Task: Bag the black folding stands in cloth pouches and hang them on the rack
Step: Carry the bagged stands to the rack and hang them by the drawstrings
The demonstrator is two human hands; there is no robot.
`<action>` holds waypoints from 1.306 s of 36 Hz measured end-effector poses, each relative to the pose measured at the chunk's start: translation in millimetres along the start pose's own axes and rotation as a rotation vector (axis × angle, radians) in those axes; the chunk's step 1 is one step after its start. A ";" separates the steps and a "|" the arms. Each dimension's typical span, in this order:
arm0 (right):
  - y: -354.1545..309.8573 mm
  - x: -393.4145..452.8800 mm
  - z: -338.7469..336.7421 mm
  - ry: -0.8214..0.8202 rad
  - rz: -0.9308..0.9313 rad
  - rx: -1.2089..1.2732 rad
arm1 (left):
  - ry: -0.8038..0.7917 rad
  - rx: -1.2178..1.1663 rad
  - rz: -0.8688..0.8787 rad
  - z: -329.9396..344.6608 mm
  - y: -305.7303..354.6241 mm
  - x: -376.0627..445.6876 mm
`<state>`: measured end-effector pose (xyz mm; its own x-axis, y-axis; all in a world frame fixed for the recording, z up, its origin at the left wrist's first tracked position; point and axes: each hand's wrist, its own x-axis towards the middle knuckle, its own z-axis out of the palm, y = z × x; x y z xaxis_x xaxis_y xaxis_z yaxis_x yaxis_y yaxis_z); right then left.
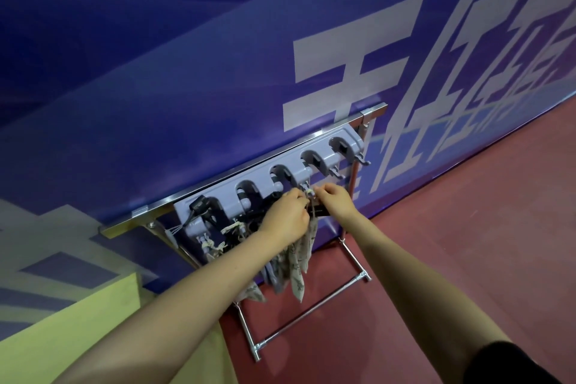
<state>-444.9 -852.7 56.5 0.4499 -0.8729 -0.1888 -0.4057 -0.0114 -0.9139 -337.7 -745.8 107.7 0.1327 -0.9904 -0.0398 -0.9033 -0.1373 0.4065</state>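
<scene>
Even indoor light, soft shadows, wide-angle bending at edges — slight blur, faint sheen on wall (187, 56)

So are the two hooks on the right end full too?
No, those two hooks hang bare on the grey rack; the pouches hang further left.

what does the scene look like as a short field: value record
rack: grey holder on a steel frame, against a blue wall
left hand: pinching a pouch's cord at a hook
right hand: pinching the same cord
pouches: several patterned ones hang below the hands
free hooks: two at the holder's right end
floor: red
</scene>
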 end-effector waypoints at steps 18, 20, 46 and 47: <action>-4.9 -101.4 70.5 0.308 -0.023 0.184 | 0.175 -0.267 -0.250 -4.7 -45.6 -109.2; -7.1 -119.4 91.9 0.202 -0.035 0.192 | 0.217 -0.290 -0.298 -3.7 -59.6 -133.6; -159.8 -375.1 510.1 -1.087 -0.168 -0.239 | 0.743 -0.519 -1.318 -68.9 -341.4 -680.6; -161.0 -388.9 530.0 -1.085 -0.145 -0.248 | 0.728 -0.490 -1.355 -67.4 -353.7 -704.8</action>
<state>-132.9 -253.0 86.6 0.9115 0.0304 -0.4102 -0.3861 -0.2805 -0.8788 -84.2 2.1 53.6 0.9689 0.0862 -0.2321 0.2247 -0.6998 0.6781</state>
